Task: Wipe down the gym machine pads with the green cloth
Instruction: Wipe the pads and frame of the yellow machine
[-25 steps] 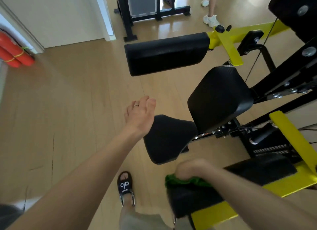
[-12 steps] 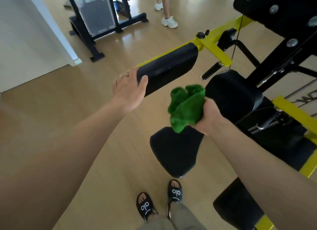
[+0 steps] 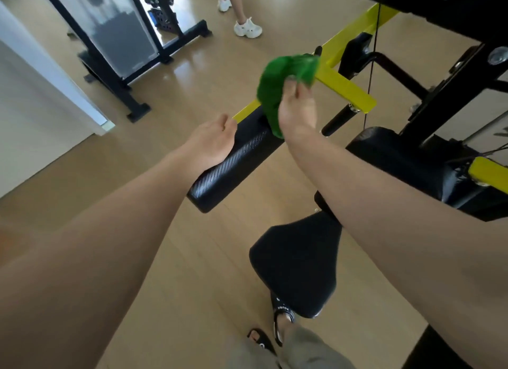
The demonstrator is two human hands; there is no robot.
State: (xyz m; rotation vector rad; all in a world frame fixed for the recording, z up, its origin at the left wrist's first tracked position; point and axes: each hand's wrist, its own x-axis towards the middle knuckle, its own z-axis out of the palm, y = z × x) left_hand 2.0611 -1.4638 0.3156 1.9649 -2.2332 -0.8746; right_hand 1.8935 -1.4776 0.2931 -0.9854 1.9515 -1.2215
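Left hand (image 3: 211, 142) curled over the near upper edge of the roller pad (image 3: 233, 162), fingers wrapped out of sight on the far side — closed on it, apparently steadying. Pad itself a long black cylinder, ribbed carbon-weave vinyl with a dull sheen, long axis from 7 o'clock at the free end up to 1 o'clock where the yellow steel arm (image 3: 346, 89) takes over. At 2 o'clock from that hand, right hand (image 3: 295, 110) pinching the green cloth (image 3: 277, 85) between thumb and fingers; soft, fluffy, bunched, motion-blurred, lower fold hanging against the pad's far end. Cloth therefore at the 1 o'clock end of the axis, right hand nearest; likely stroke down the length toward 7 o'clock, meeting the left hand partway — probably needs that hand shifted aside. Lower right at 5 o'clock, seat pad (image 3: 297, 264), smooth matte black, rounded; at 3 o'clock, a bulkier black cushion (image 3: 406, 165) under the frame.
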